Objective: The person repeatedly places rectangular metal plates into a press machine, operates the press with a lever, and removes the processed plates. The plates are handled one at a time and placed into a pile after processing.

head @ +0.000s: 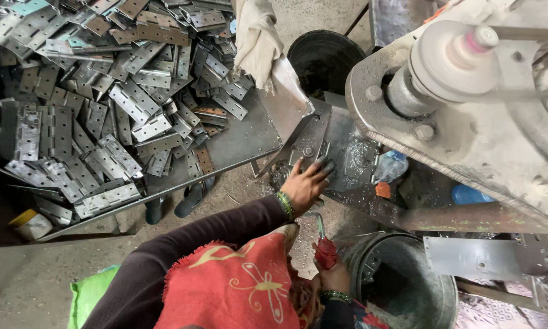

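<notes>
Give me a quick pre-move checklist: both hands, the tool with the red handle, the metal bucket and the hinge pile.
1. Left hand flat on the grey machine plate, fingers spread, nothing gripped: ok.
2. Right hand closed round the red handle of the tool, metal shank pointing up: ok.
3. Tool tip clear of the left wrist: cannot tell, it ends close beneath it.
4. Metal bucket beside the right hand, upright and open: ok.
5. Hinge pile on the sheet-metal tray: out of both hands' touch, several plates near the front lip: not ok.
6. Spindle above the plate at rest: cannot tell.
</notes>
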Demonstrator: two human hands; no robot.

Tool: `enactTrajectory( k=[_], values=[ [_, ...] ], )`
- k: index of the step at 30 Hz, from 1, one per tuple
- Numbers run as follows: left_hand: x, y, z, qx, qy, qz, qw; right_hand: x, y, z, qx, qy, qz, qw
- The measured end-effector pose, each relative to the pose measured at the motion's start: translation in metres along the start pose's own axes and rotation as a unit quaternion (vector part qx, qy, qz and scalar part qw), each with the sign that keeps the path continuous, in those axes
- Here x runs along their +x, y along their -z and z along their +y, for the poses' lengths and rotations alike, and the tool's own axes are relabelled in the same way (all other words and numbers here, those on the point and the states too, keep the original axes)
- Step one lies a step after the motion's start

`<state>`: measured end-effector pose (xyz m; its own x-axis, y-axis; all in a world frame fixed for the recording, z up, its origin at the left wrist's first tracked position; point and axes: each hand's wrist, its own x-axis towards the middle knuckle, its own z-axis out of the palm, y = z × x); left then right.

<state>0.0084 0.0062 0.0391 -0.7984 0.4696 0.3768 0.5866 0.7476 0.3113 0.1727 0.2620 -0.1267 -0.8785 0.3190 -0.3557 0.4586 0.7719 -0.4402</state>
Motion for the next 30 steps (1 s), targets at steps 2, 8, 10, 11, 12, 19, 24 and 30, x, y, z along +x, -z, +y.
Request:
enactTrajectory(
  k=[2,8,10,11,12,19,24,30],
  values=[
    [-0.003,-0.007,0.003,-0.033,0.018,-0.009,0.999,-0.003,0.001,-0.001,0.013,0.008,0.007,1.000],
    [0.012,0.000,-0.010,0.032,0.101,-0.089,0.990,-0.015,0.034,-0.033,0.034,0.076,-0.033,0.996],
    [0.022,0.002,-0.011,0.038,0.114,-0.158,0.980,-0.014,0.069,-0.056,-0.095,0.023,-0.086,0.992],
    [0.024,0.001,-0.010,0.037,0.122,-0.141,0.982,-0.020,0.087,-0.066,-0.159,-0.009,-0.115,0.981],
    [0.027,0.000,-0.008,0.035,0.125,-0.131,0.983,-0.030,0.101,-0.075,-0.189,-0.012,-0.100,0.977],
    [0.034,-0.011,-0.010,-0.020,0.129,-0.100,0.986,-0.044,0.107,-0.114,-0.217,-0.063,-0.055,0.973],
    [0.027,-0.016,-0.015,-0.007,0.124,-0.045,0.991,-0.044,0.065,-0.092,-0.080,-0.027,0.000,0.996],
    [0.018,-0.021,-0.014,0.019,0.095,-0.016,0.995,-0.028,0.110,-0.089,-0.182,-0.004,-0.086,0.980]
  ],
)
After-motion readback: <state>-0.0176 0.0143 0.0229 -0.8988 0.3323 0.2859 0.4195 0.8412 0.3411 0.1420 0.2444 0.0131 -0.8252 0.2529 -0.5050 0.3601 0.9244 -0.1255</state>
